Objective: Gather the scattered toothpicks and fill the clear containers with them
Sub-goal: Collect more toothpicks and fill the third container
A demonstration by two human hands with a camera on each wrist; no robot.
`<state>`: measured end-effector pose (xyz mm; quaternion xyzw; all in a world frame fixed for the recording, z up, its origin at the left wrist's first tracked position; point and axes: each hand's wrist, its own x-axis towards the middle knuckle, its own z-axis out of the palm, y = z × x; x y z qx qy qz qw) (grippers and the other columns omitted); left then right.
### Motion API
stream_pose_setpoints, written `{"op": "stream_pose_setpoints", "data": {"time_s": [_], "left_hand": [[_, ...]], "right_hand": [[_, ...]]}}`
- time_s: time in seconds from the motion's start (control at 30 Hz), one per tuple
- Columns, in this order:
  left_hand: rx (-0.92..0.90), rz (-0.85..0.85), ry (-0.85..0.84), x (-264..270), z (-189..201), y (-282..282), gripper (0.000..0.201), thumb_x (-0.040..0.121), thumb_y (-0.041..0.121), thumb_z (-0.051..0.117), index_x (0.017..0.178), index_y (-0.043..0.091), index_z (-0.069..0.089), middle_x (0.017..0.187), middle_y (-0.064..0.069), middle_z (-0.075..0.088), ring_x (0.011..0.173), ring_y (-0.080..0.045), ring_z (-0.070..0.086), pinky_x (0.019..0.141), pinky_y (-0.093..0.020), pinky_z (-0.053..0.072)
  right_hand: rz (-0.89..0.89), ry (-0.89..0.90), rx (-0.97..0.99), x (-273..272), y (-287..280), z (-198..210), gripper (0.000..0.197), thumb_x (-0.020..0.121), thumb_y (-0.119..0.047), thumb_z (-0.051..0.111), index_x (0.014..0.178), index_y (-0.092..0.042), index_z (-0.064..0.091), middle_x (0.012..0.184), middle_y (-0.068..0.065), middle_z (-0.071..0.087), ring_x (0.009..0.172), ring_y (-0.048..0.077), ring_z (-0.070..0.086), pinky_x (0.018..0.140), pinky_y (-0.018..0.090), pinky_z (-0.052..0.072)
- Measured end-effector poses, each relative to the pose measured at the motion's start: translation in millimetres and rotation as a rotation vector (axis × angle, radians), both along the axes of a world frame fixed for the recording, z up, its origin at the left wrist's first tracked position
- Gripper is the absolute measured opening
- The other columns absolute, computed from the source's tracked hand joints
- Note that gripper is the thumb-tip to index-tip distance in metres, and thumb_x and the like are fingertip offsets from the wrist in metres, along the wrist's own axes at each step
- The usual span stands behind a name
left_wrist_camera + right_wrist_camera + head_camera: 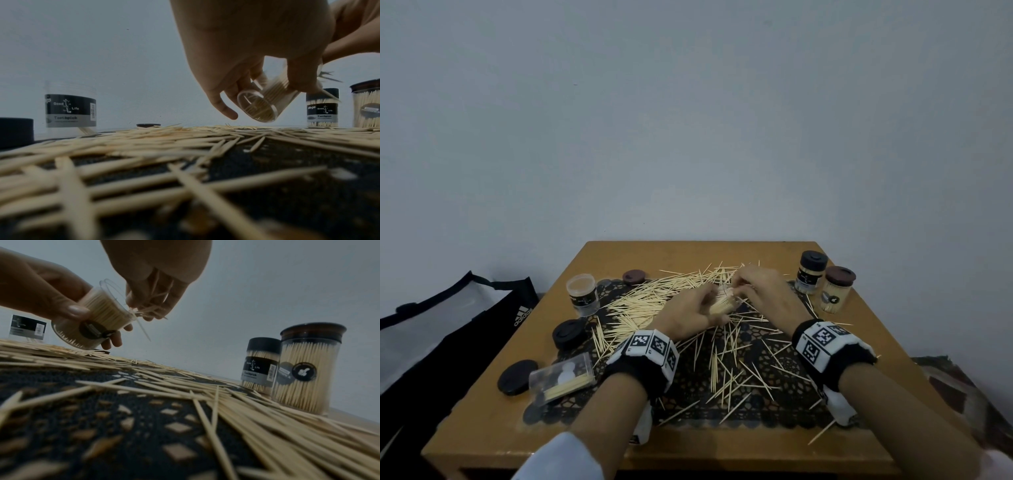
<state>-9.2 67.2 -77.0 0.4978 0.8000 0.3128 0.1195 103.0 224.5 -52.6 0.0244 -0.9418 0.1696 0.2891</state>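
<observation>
Loose toothpicks (654, 298) lie scattered over a dark lace mat (774, 404) on the wooden table (482, 428). My left hand (717, 308) grips a clear container (722, 303) tilted on its side above the mat and packed with toothpicks. The left wrist view shows its round base (257, 107). Its open mouth faces my right hand (736, 286), which pinches a small bunch of toothpicks (148, 308) right at that mouth. In the right wrist view the container (96, 321) sits in the left hand (41, 288), and several picks stick out past the rim.
An open labelled container (582, 294) stands at the left. Two capped full ones (811, 277) (837, 289) stand at the back right. Loose lids (634, 276) (567, 334) (517, 377) and a flat plastic box (563, 377) lie on the left. A black bag (465, 318) sits beside the table.
</observation>
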Motion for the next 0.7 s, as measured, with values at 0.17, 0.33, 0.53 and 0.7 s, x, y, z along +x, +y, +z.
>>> {"op": "stream_pose_setpoints", "data": {"time_s": [0.17,0.33,0.53,0.7], "left_hand": [[0.010,-0.021,-0.020,1.7,1.4,-1.0,0.062,0.085,0.043,0.069,0.132,0.009,0.048,0.117,-0.007,0.066,0.095,-0.019,0.065,0.085,-0.027,0.052],[-0.007,-0.020,-0.021,0.4,-0.1,-0.3,0.055,0.084,0.045,0.070,0.124,0.012,0.051,0.109,-0.006,0.066,0.091,-0.022,0.065,0.084,-0.037,0.054],[0.034,0.006,-0.017,1.0,0.5,-0.1,0.059,0.085,0.041,0.071,0.132,0.013,0.049,0.120,-0.006,0.065,0.101,-0.021,0.064,0.092,-0.035,0.052],[0.053,0.107,0.060,-0.2,0.6,-1.0,0.057,0.087,0.040,0.069,0.132,0.013,0.048,0.120,-0.004,0.064,0.095,-0.015,0.060,0.081,-0.024,0.045]], "right_hand": [[0.011,0.060,0.035,-0.7,-2.4,-2.7,0.017,0.087,-0.008,0.066,0.104,-0.010,0.067,0.089,0.001,0.071,0.076,0.011,0.065,0.070,0.018,0.051],[0.000,0.065,0.035,-2.2,0.4,-3.3,0.003,0.085,-0.009,0.068,0.087,-0.010,0.070,0.079,-0.003,0.069,0.069,0.009,0.061,0.067,0.031,0.053],[-0.025,-0.018,0.031,-3.4,0.8,-5.8,0.017,0.097,-0.014,0.052,0.101,-0.012,0.069,0.097,-0.003,0.065,0.081,0.008,0.056,0.066,0.013,0.036],[-0.035,-0.177,-0.092,1.6,2.8,-7.1,0.037,0.094,-0.036,0.055,0.128,-0.021,0.052,0.123,-0.006,0.059,0.107,0.008,0.057,0.089,0.029,0.049]]}}
